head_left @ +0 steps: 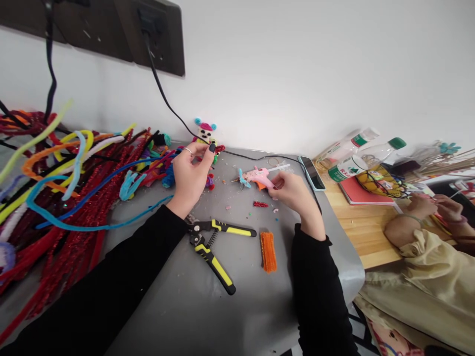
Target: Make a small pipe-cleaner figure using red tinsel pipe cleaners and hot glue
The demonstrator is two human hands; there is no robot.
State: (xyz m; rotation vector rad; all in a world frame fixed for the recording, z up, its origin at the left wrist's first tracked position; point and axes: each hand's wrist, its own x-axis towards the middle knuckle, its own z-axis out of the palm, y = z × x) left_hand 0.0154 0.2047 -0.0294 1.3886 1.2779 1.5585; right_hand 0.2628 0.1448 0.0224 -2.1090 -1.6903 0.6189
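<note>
If the glue gun (261, 176) held by the right hand (295, 193) is swung, the left hand (191, 175), its grip unclear, could be burned.

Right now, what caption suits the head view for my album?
Right hand holds a pink glue gun; pliers lie open nearby.

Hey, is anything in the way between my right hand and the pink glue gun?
Nothing visible. Your right hand is at the handle of the pink glue gun; the red glittery piece lies off to the near side.
</note>
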